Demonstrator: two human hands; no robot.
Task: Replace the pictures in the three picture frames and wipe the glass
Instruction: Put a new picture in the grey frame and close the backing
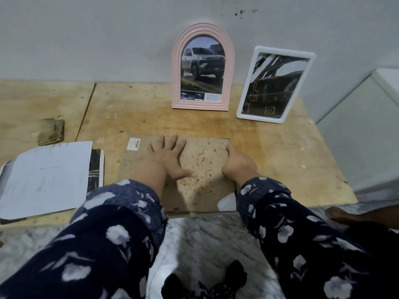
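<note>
My left hand (167,157) presses flat, fingers spread, on the brown speckled backing board of a face-down picture frame (200,169) on the wooden counter (280,152). My right hand (238,164) curls over its right edge, gripping it. A pink arched frame (203,67) and a white rectangular frame (275,85) lean against the wall behind.

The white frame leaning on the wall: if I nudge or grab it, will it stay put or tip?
The white frame stands tilted back against the wall, resting on its bottom edge, so a nudge would probably slide it or drop it flat. Its glossy front reflects light, likely glass or clear plastic, so possibly fragile and slippery. The thin rim suggests it is light.
</note>
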